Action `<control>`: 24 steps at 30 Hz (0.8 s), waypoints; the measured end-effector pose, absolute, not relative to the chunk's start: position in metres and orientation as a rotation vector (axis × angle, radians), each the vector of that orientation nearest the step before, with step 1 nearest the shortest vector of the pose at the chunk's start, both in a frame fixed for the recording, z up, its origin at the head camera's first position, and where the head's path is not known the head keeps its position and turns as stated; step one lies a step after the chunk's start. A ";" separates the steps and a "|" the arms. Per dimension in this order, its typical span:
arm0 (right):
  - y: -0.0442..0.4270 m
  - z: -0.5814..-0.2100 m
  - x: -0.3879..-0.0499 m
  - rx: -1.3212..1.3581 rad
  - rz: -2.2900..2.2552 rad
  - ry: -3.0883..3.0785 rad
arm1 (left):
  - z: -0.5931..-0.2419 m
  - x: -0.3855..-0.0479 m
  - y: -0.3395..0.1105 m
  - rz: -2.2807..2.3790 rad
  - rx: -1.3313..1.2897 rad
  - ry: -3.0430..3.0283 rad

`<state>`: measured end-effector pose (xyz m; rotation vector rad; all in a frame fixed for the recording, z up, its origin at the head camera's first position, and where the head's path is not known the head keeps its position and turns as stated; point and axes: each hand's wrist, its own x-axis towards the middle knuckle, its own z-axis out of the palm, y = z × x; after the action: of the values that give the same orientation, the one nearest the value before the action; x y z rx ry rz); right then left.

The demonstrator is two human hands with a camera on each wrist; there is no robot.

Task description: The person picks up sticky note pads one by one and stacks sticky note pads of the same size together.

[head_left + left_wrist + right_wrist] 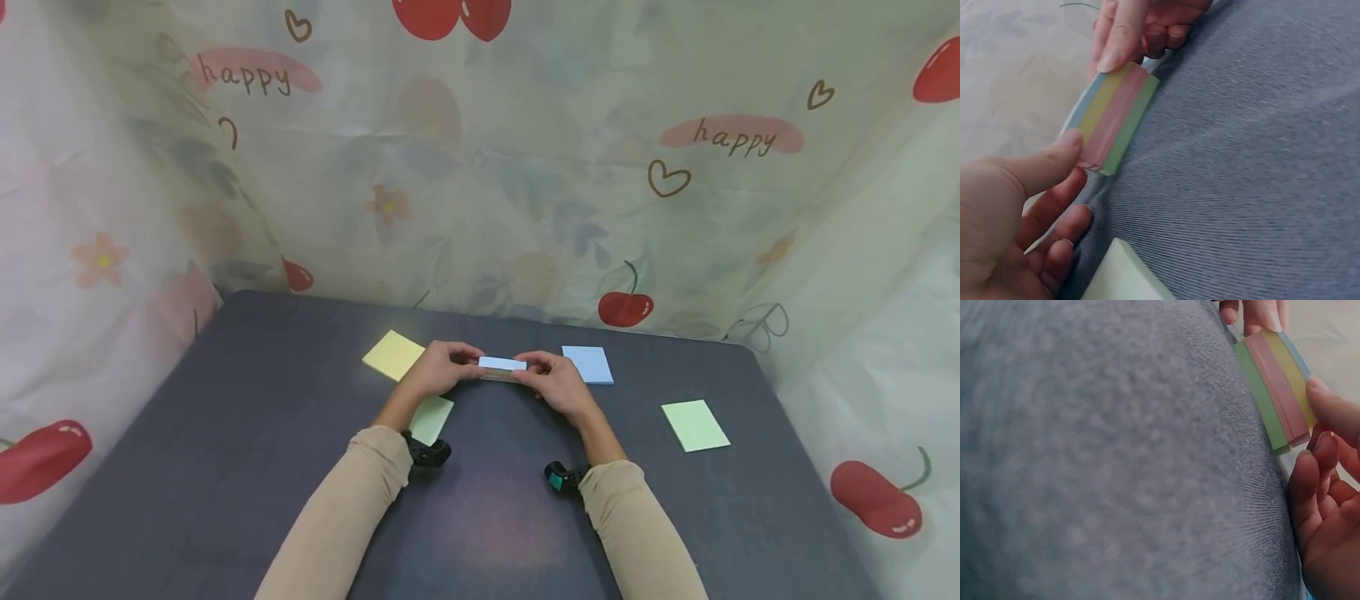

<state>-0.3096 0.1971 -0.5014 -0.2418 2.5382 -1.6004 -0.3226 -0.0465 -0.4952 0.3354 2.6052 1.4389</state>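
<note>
A small stack of sticky note pads [502, 364] sits between both hands near the table's far edge. Its layers run blue, yellow, pink and green from top to bottom, clearest in the left wrist view [1110, 119]. My left hand [441, 368] pinches one end, thumb on the near side. At the other end my right hand [557, 382] grips with thumb and fingers. The pink layer juts out slightly in the right wrist view [1275, 387]. The fingers behind the stack are partly hidden.
A yellow pad [392, 353] lies beyond the left hand, and a pale green pad [431, 421] is partly under the left wrist. A blue pad [590, 365] lies right of the right hand. Another green pad [696, 426] lies farther right. A patterned curtain [480, 208] borders the table.
</note>
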 end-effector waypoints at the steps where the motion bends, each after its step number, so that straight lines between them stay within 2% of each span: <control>1: 0.197 -0.501 -0.309 -0.242 -1.599 2.543 | -0.495 -0.322 -0.046 1.447 0.330 2.591; 24: 0.198 -0.494 -0.308 -0.334 -1.559 2.519 | -0.493 -0.324 -0.048 1.413 0.383 2.564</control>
<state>-0.3076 0.1975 -0.4945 -0.3336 2.5193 -1.5589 -0.3239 -0.0480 -0.4932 0.3831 2.5640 1.4130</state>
